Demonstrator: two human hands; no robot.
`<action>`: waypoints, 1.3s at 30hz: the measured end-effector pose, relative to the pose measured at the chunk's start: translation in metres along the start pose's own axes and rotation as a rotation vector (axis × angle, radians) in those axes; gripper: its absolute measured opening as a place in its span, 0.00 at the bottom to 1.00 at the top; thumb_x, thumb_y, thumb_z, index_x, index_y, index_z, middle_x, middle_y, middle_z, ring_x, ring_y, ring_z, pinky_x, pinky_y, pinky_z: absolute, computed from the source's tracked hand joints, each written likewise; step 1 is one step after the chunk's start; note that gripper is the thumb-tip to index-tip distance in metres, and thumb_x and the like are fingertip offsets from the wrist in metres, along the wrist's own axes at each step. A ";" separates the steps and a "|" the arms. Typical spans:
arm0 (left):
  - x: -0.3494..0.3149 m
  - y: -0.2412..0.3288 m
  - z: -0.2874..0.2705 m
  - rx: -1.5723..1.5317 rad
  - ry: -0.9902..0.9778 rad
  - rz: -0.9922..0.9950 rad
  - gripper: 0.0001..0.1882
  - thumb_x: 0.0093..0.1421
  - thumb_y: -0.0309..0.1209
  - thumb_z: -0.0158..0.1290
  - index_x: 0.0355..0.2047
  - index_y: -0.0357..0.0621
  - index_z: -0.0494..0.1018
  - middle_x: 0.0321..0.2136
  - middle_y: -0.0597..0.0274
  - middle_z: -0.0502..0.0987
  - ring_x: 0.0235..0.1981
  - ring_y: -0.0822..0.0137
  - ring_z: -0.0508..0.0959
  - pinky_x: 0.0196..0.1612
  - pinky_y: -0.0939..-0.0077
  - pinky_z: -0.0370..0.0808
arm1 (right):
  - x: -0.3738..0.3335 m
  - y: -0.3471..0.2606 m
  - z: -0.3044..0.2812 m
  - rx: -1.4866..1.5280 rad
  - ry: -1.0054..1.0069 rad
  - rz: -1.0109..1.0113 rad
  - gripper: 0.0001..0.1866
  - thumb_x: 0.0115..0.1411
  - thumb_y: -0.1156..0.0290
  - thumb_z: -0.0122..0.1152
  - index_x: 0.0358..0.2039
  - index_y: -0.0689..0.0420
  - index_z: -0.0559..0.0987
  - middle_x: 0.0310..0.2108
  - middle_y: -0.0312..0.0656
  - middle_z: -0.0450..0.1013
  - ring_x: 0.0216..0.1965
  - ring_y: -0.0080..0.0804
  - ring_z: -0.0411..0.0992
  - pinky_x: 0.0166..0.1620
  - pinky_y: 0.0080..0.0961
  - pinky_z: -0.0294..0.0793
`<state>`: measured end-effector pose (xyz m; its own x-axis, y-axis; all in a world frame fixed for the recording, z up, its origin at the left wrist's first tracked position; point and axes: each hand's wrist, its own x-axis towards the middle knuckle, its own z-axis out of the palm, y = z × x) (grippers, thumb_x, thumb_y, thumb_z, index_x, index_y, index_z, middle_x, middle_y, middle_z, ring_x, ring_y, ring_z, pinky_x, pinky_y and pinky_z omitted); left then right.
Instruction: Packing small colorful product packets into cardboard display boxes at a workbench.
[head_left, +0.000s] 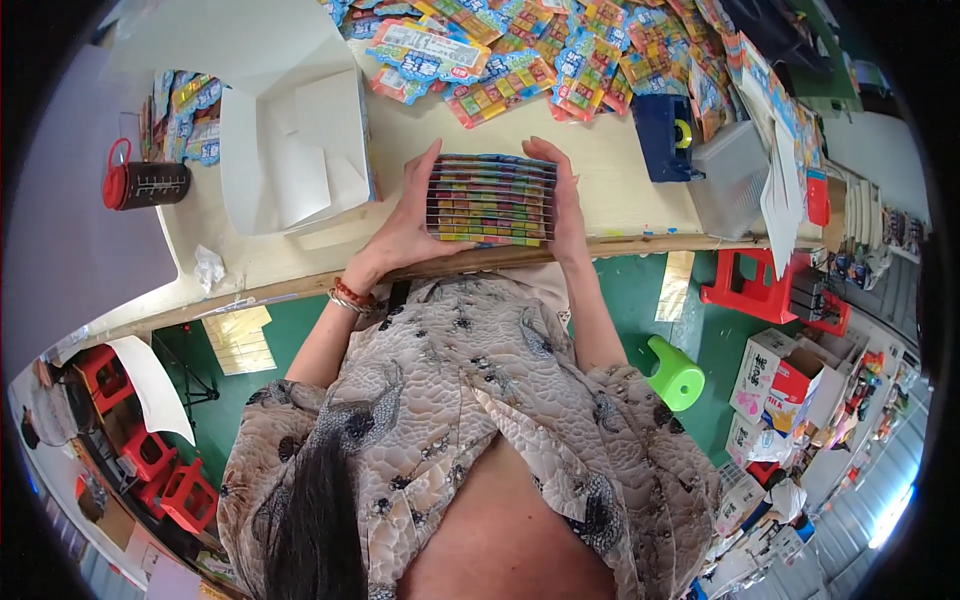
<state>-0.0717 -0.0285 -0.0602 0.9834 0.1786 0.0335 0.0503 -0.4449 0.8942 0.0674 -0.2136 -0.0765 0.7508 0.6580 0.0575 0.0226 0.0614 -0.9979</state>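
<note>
Between my two hands is a stack of colourful flat packets (491,200), held at the table's front edge with their edges lined up in rows. My left hand (408,212) presses on the stack's left side, its thumb along the near corner. On the right side my right hand (563,200) grips it, fingers toward the far end. An open white cardboard box (290,160) stands just left of my left hand, with loose white flaps inside. Beyond the stack lie many loose colourful packets (500,85) of the same look, heaped across the table's far side.
A dark blue tape dispenser (664,140) and a clear plastic bin (728,175) stand at the right. At the left are a dark bottle with a red lid (146,185) and crumpled tissue (209,268). Red stools (750,285) and a green stool (676,373) stand on the floor.
</note>
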 end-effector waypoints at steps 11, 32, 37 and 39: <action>0.005 -0.001 0.000 -0.177 -0.011 -0.100 0.70 0.41 0.38 0.71 0.67 0.43 0.26 0.63 0.48 0.48 0.65 0.54 0.52 0.66 0.63 0.53 | 0.045 -0.028 -0.034 -0.159 -0.119 0.123 0.33 0.69 0.44 0.30 0.57 0.57 0.70 0.54 0.45 0.69 0.58 0.31 0.64 0.63 0.31 0.56; 0.011 -0.002 -0.004 -0.069 -0.014 -0.041 0.64 0.38 0.32 0.72 0.67 0.46 0.39 0.61 0.54 0.51 0.63 0.58 0.57 0.64 0.66 0.59 | 0.016 -0.004 -0.046 -0.055 -0.100 0.212 0.26 0.66 0.51 0.48 0.55 0.58 0.73 0.49 0.38 0.72 0.45 0.24 0.69 0.53 0.23 0.64; 0.008 -0.009 -0.001 -0.165 -0.004 -0.080 0.59 0.36 0.32 0.73 0.63 0.43 0.46 0.58 0.50 0.54 0.62 0.54 0.57 0.64 0.65 0.59 | 0.089 -0.019 -0.050 -0.746 0.031 -0.173 0.19 0.57 0.66 0.62 0.50 0.56 0.77 0.45 0.40 0.74 0.48 0.32 0.68 0.48 0.28 0.68; 0.009 -0.016 0.002 -0.146 -0.003 -0.055 0.58 0.36 0.32 0.73 0.63 0.43 0.47 0.58 0.50 0.54 0.62 0.54 0.58 0.64 0.65 0.59 | 0.129 -0.007 -0.056 -0.893 -0.025 -0.410 0.22 0.56 0.64 0.63 0.52 0.54 0.75 0.47 0.40 0.73 0.51 0.35 0.66 0.49 0.30 0.68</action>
<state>-0.0633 -0.0214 -0.0746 0.9803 0.1966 -0.0179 0.0778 -0.3018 0.9502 0.2010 -0.1713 -0.0641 0.5594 0.7290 0.3945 0.7767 -0.2948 -0.5567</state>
